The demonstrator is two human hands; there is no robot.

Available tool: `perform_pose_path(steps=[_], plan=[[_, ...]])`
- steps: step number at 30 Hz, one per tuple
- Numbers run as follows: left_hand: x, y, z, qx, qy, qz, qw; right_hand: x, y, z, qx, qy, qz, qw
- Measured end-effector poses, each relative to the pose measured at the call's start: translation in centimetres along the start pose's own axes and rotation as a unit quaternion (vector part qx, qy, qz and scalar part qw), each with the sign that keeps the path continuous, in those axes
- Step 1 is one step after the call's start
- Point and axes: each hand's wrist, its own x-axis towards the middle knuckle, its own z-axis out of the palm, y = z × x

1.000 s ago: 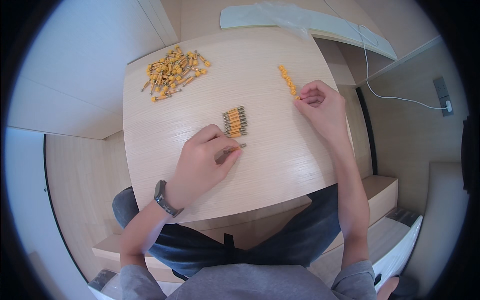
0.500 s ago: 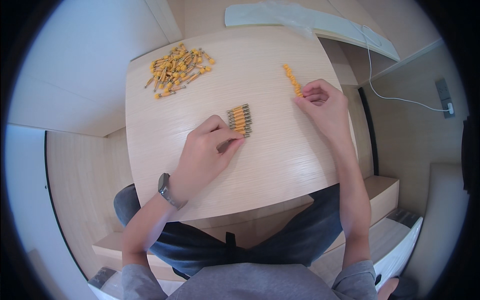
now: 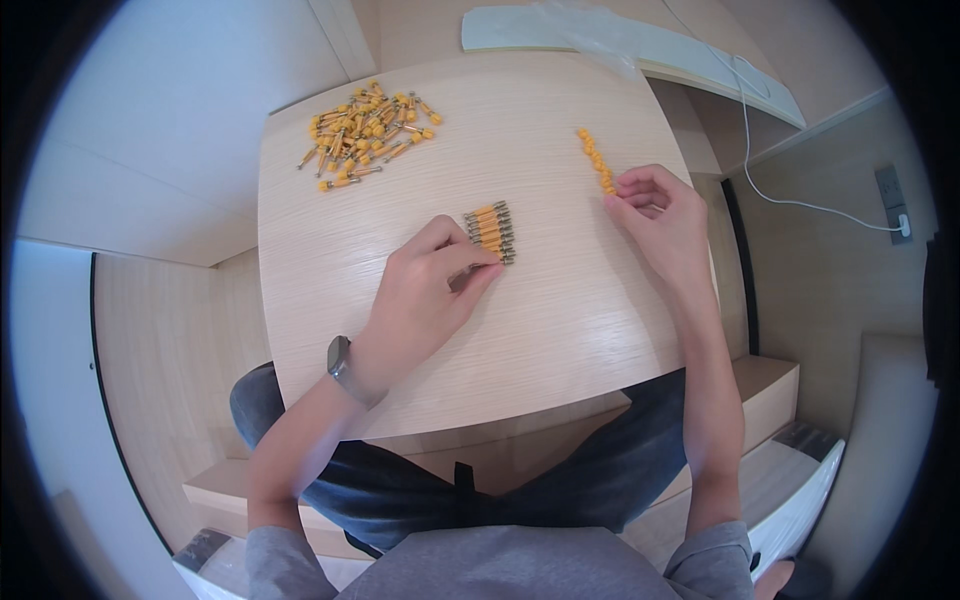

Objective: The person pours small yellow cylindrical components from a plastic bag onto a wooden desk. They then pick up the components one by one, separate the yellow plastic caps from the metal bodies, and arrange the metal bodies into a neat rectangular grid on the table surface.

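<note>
On the pale wooden table (image 3: 400, 370), a neat row of orange-and-metal connecting bolts (image 3: 488, 225) lies side by side near the middle. My left hand (image 3: 435, 280) reaches to the near end of this row, thumb and forefinger pinched on the last bolt, whose metal tip just shows past the fingers. Over to the right, a line of small yellow caps (image 3: 593, 152) runs toward me. My right hand (image 3: 662, 220) is at its near end, thumb and forefinger closed around a cap there; the fingers partly hide it. A dark watch (image 3: 340, 360) is on my left wrist.
At the far left of the table lies a loose heap of bolts with yellow caps (image 3: 370, 130). Behind the table are a pale board (image 3: 520, 30) and clear plastic film (image 3: 590, 30). A white cable (image 3: 800, 202) runs to a wall socket (image 3: 892, 190) on the right.
The whole view has shifted slightly. Both hands stay at the same ends of their rows, with only a tiny shift of the right hand beside the caps.
</note>
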Motion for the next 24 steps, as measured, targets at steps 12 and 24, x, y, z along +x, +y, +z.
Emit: perform_pose_path(steps=[12,24], plan=[[0.38,-0.12,-0.1,0.01,0.006,0.004,1.0,-0.15,0.14,-0.07,-0.006,-0.005,-0.004,1.0],[0.47,-0.56,0.1,-0.025,0.011,-0.011,1.0,-0.34,0.09,0.07,-0.002,-0.002,-0.02,1.0]])
